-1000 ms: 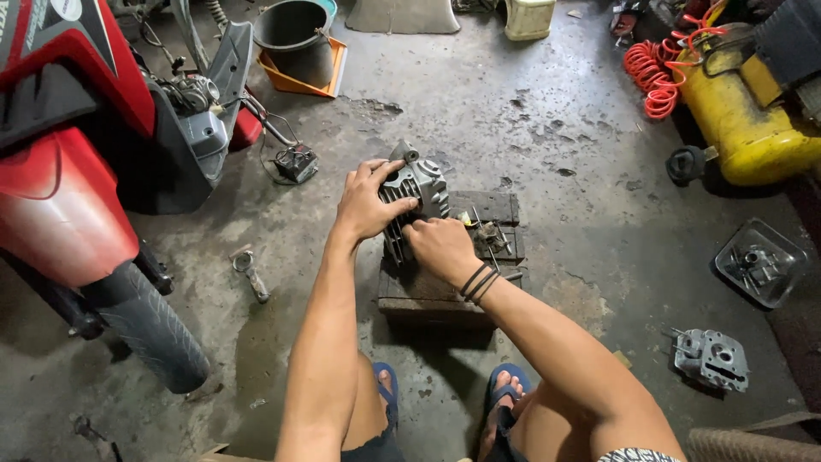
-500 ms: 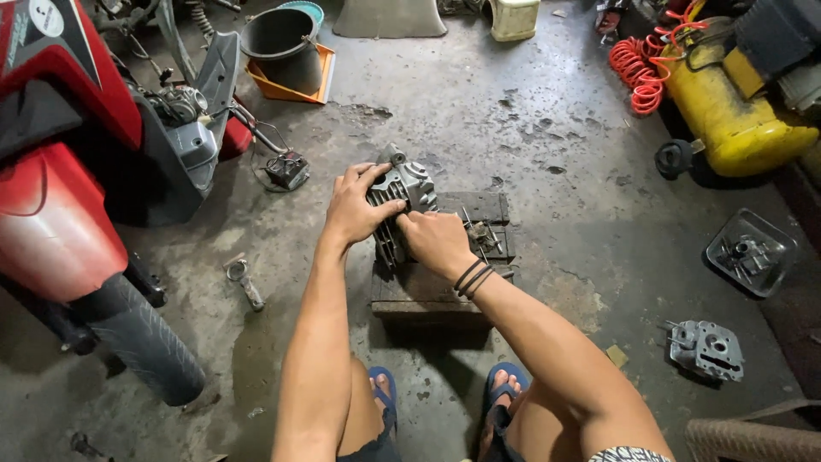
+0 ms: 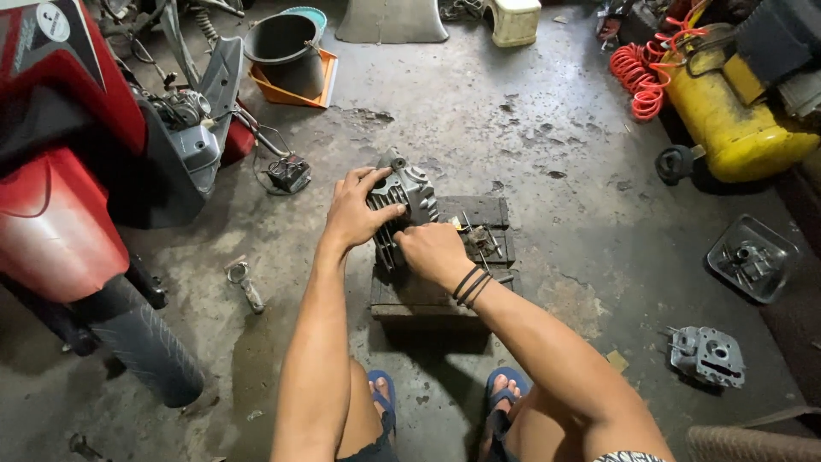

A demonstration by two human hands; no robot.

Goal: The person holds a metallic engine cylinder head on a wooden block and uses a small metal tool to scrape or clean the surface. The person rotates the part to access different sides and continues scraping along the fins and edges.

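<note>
Since the earlier frame the left hand (image 3: 351, 214) has slid onto the finned engine part (image 3: 402, 201), gripping it on the wooden block (image 3: 445, 295) at twelve o'clock of the feet, while the right hand (image 3: 432, 250) closes at its base, contents hidden.

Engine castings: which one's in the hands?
The finned grey casting on the wooden block, gripped by left hand and right hand. The other casting lies untouched on the floor, far right.

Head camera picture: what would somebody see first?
Two bare hands, left hand and right hand, grip a finned grey metal engine part resting on a dark wooden block mid-floor. A red motorbike fills the left side, and a yellow metal tank sits top right.
</note>
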